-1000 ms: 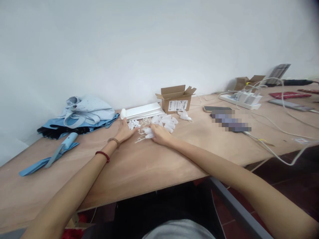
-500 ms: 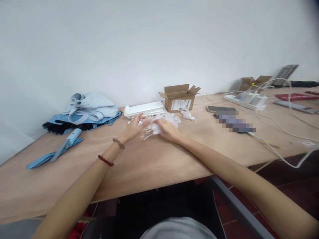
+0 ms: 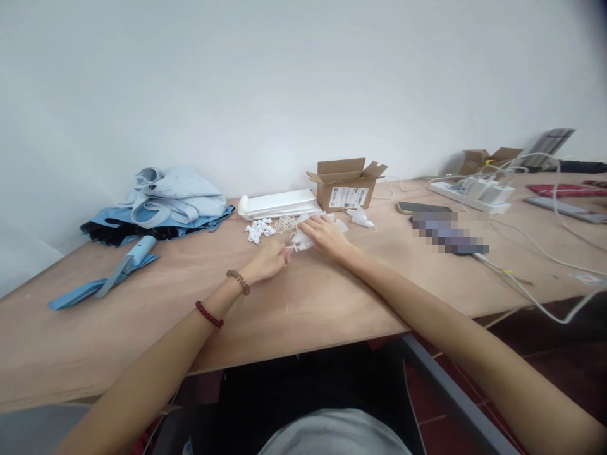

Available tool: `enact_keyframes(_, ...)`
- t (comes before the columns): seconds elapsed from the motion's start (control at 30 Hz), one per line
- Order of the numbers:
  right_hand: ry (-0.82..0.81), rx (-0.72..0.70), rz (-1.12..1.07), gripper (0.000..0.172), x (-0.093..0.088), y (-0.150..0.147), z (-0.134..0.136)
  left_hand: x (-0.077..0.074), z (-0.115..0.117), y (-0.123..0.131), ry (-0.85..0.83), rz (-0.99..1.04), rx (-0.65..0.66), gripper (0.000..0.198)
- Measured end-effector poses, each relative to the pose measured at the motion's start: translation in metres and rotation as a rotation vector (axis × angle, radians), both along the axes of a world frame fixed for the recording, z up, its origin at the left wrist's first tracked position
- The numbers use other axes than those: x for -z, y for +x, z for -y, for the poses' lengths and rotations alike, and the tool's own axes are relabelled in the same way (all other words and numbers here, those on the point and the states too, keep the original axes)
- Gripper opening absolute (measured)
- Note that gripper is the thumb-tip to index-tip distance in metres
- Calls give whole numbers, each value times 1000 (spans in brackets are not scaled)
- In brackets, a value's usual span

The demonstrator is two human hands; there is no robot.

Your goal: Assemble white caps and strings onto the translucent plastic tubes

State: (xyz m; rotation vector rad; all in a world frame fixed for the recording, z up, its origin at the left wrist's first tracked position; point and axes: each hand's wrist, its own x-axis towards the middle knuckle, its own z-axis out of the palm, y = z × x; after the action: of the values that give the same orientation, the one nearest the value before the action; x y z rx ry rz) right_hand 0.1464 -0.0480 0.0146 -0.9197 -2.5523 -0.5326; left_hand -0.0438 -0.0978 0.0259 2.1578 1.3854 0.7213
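Observation:
My right hand (image 3: 326, 236) rests on a pile of small white plastic pieces (image 3: 303, 239) on the wooden table (image 3: 303, 303), its fingers curled around one of them. My left hand (image 3: 269, 260) lies just left of it with fingers closed, pinching what looks like a thin white string at the edge of that pile; the string is too small to make out clearly. A cluster of tiny white caps (image 3: 258, 229) and a tangle of cream strings (image 3: 286, 224) lie just beyond the hands. Two bead bracelets sit on my left wrist.
A stack of white flat packs (image 3: 279, 205) and an open cardboard box (image 3: 345, 184) stand behind the pile by the wall. Folded light-blue cloth (image 3: 165, 202) and a blue umbrella sleeve (image 3: 109, 278) lie at left. A phone, power strip (image 3: 469, 191) and cables occupy the right.
My left hand has pulled back toward me from the caps to the near side of the pile and closed. My right hand stays on the white pieces. The camera shifted slightly.

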Motion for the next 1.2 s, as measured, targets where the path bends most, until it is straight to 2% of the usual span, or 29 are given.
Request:
enact_keyframes(0.13, -33, 76, -101, 33, 0, 9, -8, -13, 7, 2, -28, 40, 80, 30)
enact_keyframes(0.27, -32, 135, -141, 34, 1, 16, -14, -21, 11, 3, -131, 108, 116, 32)
enact_keyframes(0.4, -6, 190, -99, 41, 1, 28, -17, -29, 12, -6, -338, 334, 146, 30)
enact_keyframes(0.47, -3, 227, -102, 44, 1, 34, -19, -36, 13, -13, -385, 444, 146, 28)
enact_keyframes(0.53, -6, 257, -141, 46, 2, 38, -21, -42, 13, -20, -358, 415, 103, 28)
enact_keyframes(0.57, -6, 267, -171, 45, 2, 39, -22, -44, 13, -22, -330, 334, 75, 28)
enact_keyframes(0.7, -25, 229, -271, 41, 3, 35, -21, -43, 10, -31, -141, -165, 28, 28)
enact_keyframes(0.77, -57, 167, -305, 38, 3, 32, -19, -38, 7, -35, -91, -308, 43, 24)
enact_keyframes(0.9, -140, 65, -346, 37, 1, 25, -10, -27, 2, -38, -90, -323, 47, 30)
enact_keyframes(1.03, -190, -47, -317, 40, 1, 13, 0, -22, 2, -26, 90, -245, -38, 37)
enact_keyframes(1.2, -171, -185, -271, 42, 7, -1, 3, -17, 5, -11, 130, -146, 25, 34)
